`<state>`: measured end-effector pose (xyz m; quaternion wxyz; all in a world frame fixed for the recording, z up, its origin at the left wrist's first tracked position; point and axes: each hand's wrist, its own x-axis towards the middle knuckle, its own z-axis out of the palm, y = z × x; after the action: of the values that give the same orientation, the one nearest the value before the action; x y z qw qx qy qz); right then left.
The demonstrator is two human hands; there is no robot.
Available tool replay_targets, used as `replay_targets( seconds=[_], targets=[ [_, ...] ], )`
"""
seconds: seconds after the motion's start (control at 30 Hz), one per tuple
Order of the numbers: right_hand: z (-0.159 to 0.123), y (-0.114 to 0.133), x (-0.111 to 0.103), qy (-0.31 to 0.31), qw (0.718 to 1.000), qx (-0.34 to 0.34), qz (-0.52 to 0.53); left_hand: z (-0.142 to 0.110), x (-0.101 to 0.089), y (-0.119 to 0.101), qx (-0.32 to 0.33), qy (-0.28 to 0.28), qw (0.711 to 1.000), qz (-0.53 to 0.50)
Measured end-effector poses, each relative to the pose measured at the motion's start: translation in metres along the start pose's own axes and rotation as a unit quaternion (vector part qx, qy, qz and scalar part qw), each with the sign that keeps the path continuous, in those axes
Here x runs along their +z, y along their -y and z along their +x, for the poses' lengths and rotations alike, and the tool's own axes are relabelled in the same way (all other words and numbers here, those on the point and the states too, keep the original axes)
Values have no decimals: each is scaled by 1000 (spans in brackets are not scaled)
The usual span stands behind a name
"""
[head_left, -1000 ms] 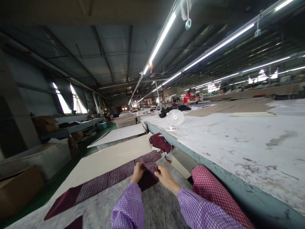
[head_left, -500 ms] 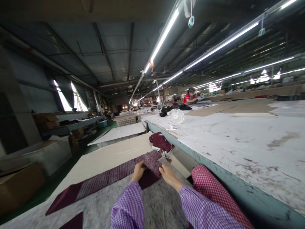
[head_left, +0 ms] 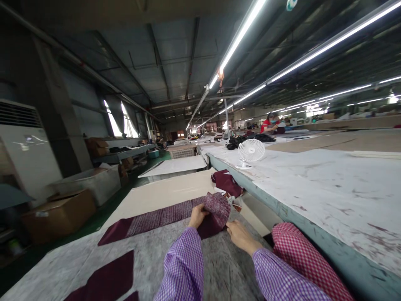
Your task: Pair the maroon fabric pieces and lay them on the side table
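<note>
My left hand [head_left: 199,215] pinches the near left edge of a maroon fabric piece [head_left: 216,209], its speckled side folded up over a plain dark side. At the piece's lower right corner, my right hand [head_left: 242,235] has thumb and fingers pressed together on the edge. Both hands are just above the grey, stained table surface [head_left: 163,259]. Beyond them a long row of overlapped maroon fabric pieces [head_left: 159,219] stretches left, their speckled edges showing. Plain maroon cut pieces [head_left: 109,276] lie flat at the near left.
A crumpled maroon bundle [head_left: 228,183] lies past my hands. To the right runs a higher white-covered table [head_left: 313,175] bearing a small white fan [head_left: 251,150]. A red checked cushion-like shape [head_left: 300,246] is beside my right arm. A cardboard box [head_left: 59,213] stands left; a person [head_left: 269,124] works far off.
The view has turned left, so everything sits further right. My right hand has moved down along the fabric piece to its lower corner; the left hand keeps its pinch. More flat maroon pieces show.
</note>
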<state>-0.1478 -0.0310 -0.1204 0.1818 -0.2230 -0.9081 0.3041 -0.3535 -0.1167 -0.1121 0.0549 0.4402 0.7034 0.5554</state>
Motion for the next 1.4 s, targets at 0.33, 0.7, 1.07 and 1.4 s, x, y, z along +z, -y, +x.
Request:
replay_targets(
  seconds=[0.33, 0.7, 1.07, 1.4],
  targets=[
    [7, -12, -6, 9, 992, 7, 129, 73, -67, -133, 134, -64, 986, -81],
    [-35, 42, -153, -213, 914, -84, 334, 18, 37, -194, 113, 44, 965, -231],
    [-88, 34, -283, -231, 964, -118, 58, -25, 142, -269, 159, -19, 909, -385],
    [-118, -43, -329, -101, 994, 4, 35, -58, 218, -276, -127, 75, 894, -423]
  ],
)
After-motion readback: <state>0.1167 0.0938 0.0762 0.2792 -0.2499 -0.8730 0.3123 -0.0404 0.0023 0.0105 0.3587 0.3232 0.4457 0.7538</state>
